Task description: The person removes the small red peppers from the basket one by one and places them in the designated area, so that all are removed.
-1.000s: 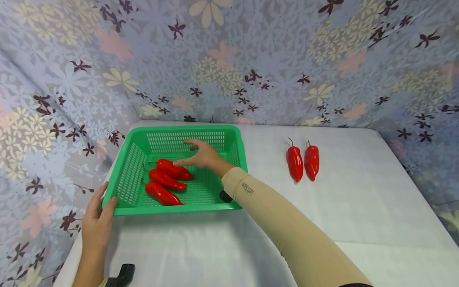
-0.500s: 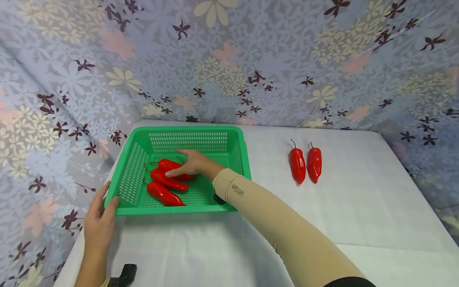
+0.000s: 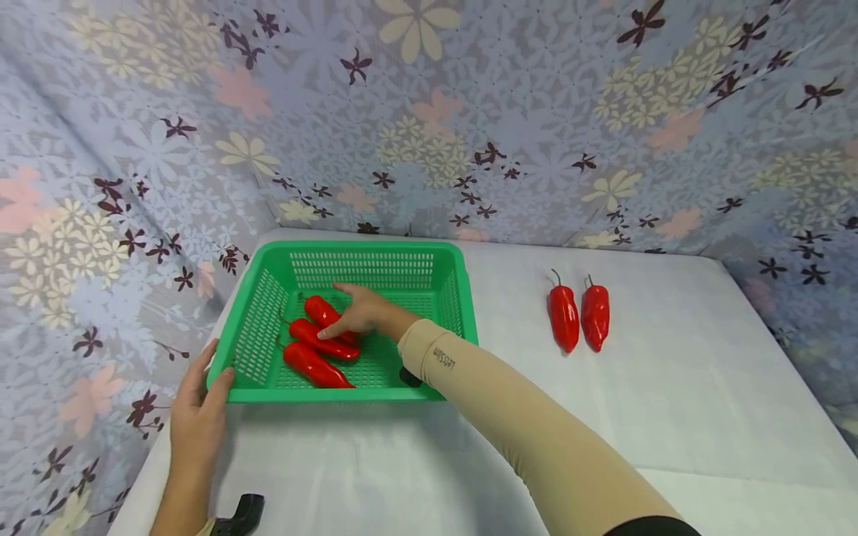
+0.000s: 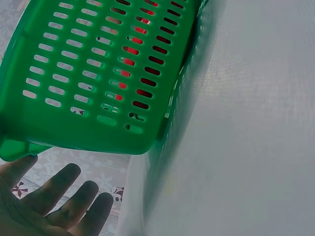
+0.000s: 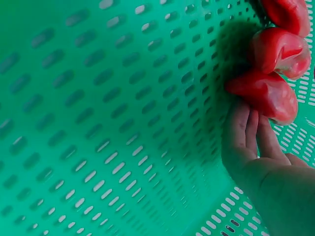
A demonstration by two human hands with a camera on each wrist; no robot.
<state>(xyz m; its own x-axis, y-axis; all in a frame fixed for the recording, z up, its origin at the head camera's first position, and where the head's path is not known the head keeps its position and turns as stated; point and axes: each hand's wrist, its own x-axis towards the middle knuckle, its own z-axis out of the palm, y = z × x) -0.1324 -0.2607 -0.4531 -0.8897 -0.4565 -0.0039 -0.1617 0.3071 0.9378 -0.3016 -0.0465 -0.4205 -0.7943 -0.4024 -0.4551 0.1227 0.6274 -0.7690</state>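
Observation:
In the head view, the left hand (image 3: 197, 413) grips the near left corner of a green plastic basket (image 3: 335, 396), thumb over the rim and fingers outside. From the left wrist, spread fingertips show under the rim. The right hand (image 3: 362, 309) reaches inside, its thumb and fingers around the farthest red chili pepper (image 3: 320, 309). Its index finger points out beyond that pepper, and the thumb overlaps the middle red pepper (image 3: 308, 331). A third red pepper (image 3: 313, 366) lies nearest the front wall. The right wrist view shows fingertips against a pepper (image 5: 273, 98).
Two more red peppers, one left (image 3: 564, 316) and one right (image 3: 595, 314), lie side by side on the white-covered table (image 3: 670, 372). A flowered cloth (image 3: 429, 149) hangs behind and along the sides.
The right hand has come down and left onto the farthest pepper, which has turned steeper. The left hand keeps its place on the basket corner. The head view has shifted slightly.

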